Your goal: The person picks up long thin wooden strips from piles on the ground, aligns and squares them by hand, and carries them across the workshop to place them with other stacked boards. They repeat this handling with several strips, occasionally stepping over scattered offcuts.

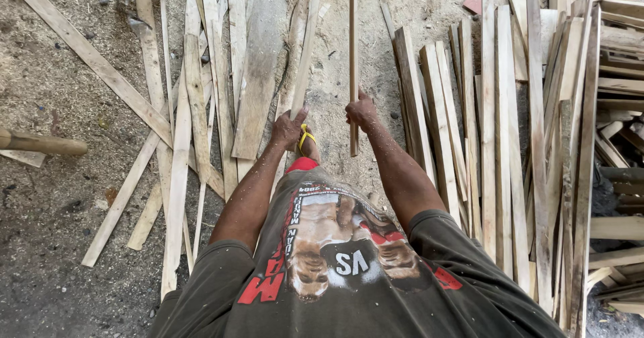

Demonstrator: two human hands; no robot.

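I look down over my dark printed shirt at a sawdust-covered ground. My right hand (362, 110) grips a narrow wooden strip (353, 36) that runs straight away from me, its near end hanging just below my fist. My left hand (288, 127) holds the near end of a second thin, pale strip (306, 49), which slants up and to the right. Between the hands, my foot in a yellow-strapped sandal (305, 140) stands on the sawdust.
Loose planks and slats (201, 96) lie scattered on the left. A denser stack of long slats (496, 130) fills the right side, with more boards piled at the far right (617, 110). A round wooden handle (43, 143) pokes in from the left edge.
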